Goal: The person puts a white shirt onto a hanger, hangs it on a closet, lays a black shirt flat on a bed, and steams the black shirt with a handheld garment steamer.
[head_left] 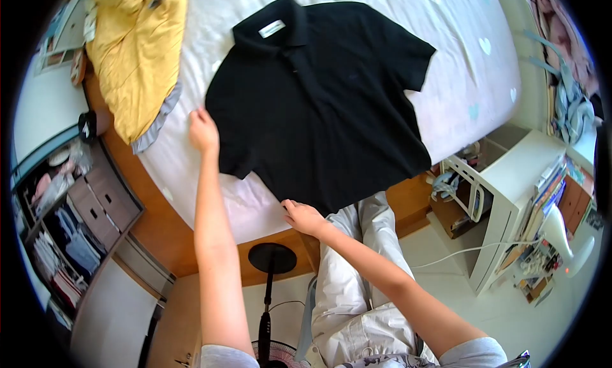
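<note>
A black short-sleeved polo shirt (325, 107) lies spread out on a bed with a white sheet (475, 68), its collar and white label at the far end. My left hand (203, 131) is at the shirt's left sleeve edge, fingers pressed together on the black cloth. Near the lower left corner of the hem, my right hand (303, 217) pinches the edge of the shirt between thumb and fingers. The shirt's bottom edge reaches over the near side of the bed.
A yellow quilt (143, 56) lies at the bed's left. Shelves with folded clothes (80, 240) stand at the left. A white desk (519, 177) with books is at the right. Below the bed edge are a black round stand (273, 258) and a white cable (472, 251).
</note>
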Demonstrator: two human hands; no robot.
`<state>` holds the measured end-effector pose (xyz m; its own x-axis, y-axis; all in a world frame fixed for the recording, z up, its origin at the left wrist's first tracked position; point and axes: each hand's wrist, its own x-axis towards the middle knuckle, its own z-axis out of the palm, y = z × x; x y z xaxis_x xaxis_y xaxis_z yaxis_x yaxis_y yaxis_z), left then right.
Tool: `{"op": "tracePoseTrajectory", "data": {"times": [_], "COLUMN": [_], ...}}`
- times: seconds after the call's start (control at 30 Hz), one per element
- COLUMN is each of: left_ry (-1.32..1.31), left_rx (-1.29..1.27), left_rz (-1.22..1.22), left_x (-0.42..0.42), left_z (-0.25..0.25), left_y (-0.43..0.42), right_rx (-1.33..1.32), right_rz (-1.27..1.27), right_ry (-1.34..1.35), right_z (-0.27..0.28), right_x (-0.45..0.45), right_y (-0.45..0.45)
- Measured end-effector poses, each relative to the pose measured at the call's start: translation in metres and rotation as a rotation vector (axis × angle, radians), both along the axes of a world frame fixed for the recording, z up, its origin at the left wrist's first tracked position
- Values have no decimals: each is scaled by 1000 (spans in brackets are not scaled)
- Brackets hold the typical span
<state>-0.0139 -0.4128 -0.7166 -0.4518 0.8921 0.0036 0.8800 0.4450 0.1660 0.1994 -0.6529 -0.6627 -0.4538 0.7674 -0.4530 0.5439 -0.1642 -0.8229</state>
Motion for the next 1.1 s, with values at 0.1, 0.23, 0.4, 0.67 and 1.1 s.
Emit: {"op": "tracePoseTrajectory", "data": {"times": [0.1, 0.23, 0.4, 0.67, 1.1], "left_ry": [-5, -98, -357, -51, 609], "left_rx": [-20, 404, 94, -236, -324], "left_rz": [53, -345, -1267, -1844, -2432], "left_x": [0, 42, 232, 377, 435], "left_z": [10, 29, 94, 67, 77], "left_y": [3, 21, 30, 54, 71], "right_rx": [89, 473, -26, -625, -387], "right_rz": [-274, -822, -925, -97, -519], "right_ry": [-8, -452, -377, -412, -172], "right_z": [37, 44, 17, 9, -41], "right_x": [67, 194, 307, 331, 339], "right_y": [35, 50, 46, 24, -104]}}
